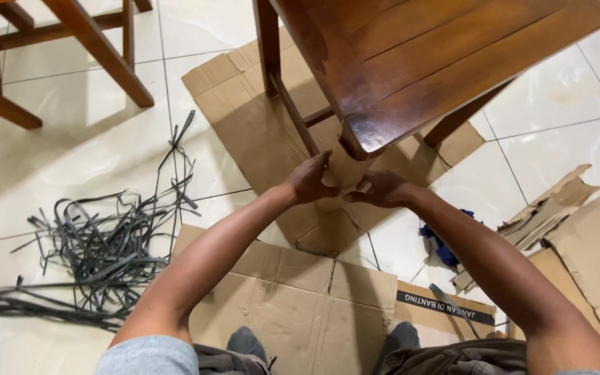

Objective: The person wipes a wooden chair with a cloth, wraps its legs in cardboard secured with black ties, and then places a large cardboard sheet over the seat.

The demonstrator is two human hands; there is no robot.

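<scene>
Where the near table leg (345,167) drops from the corner of the wooden table (446,55), a piece of cardboard wrap (340,182) surrounds it; the left hand (308,179) and right hand (383,189) clasp this wrap from either side. Flattened cardboard sheets (300,298) cover the white tiled floor (71,160) beneath. A tangle of dark plastic straps (98,250) lies to the left, a wooden chair (57,42) beyond.

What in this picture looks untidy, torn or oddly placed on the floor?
A tangle of dark plastic straps sprawls loose over the white tiles, and torn cardboard scraps lie heaped at the right. Both hands press brown wrapping around the chair leg.
</scene>
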